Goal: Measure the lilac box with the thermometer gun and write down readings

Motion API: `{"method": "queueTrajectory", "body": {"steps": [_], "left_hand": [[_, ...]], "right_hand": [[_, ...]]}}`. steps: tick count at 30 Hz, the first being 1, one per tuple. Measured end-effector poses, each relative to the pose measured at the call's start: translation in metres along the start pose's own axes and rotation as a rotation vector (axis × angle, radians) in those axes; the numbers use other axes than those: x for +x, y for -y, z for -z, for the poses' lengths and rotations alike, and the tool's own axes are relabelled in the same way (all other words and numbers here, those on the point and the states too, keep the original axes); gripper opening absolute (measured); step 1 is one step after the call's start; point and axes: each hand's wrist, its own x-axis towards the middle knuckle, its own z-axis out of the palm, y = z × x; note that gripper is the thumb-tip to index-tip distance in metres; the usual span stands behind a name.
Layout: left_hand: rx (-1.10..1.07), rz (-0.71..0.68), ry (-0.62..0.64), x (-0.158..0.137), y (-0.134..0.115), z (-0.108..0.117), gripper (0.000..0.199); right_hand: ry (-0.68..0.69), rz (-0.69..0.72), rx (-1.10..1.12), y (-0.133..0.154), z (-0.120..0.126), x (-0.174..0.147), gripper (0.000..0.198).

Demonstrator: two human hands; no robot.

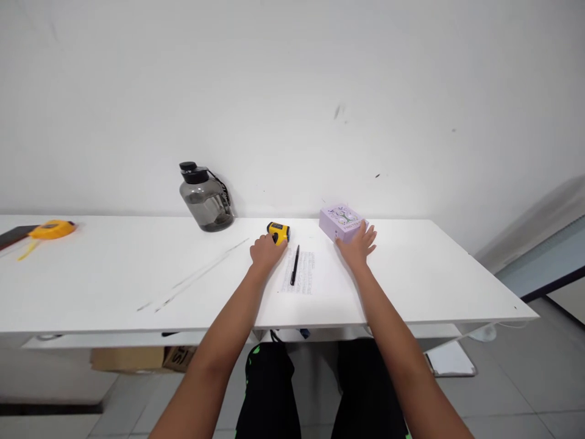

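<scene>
My left hand (pixel 266 250) is closed around the near side of a yellow and black tape measure (pixel 279 233) on the white table. My right hand (pixel 357 245) holds the near end of a small purple box (pixel 337 222) with a printed lid. Its thumb is on the front face and its index finger at the right corner, while the other fingers spread away from the box. Between my hands, a black pen (pixel 295 266) lies across a sheet of paper (pixel 307 277) covered in writing.
A grey see-through bottle (pixel 208 204) with a black cap stands by the wall. Far left on the table (pixel 192 305) lies an orange-yellow tape reel (pixel 52 230) beside a dark flat object (pixel 16 236). A cardboard box (pixel 128 358) sits below the table, and a white clipboard-like board (pixel 451 358) lies on the floor.
</scene>
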Motion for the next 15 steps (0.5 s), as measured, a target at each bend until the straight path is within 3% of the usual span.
{"method": "queueTrajectory", "body": {"steps": [4, 7, 11, 15], "left_hand": [[-0.029, -0.003, 0.013, -0.001, 0.001, 0.002, 0.062], [-0.059, 0.018, 0.038, -0.001, 0.001, 0.003, 0.07], [-0.134, 0.102, 0.097, 0.002, 0.004, 0.003, 0.071], [-0.251, 0.118, 0.038, 0.004, 0.01, 0.002, 0.062]], "right_hand": [[0.053, -0.022, 0.068, -0.006, 0.0, 0.009, 0.133], [0.096, 0.001, 0.076, -0.012, -0.004, 0.011, 0.133], [0.055, 0.005, 0.091, -0.015, -0.007, 0.01, 0.13], [-0.013, 0.001, 0.124, -0.011, -0.005, 0.009, 0.129]]}}
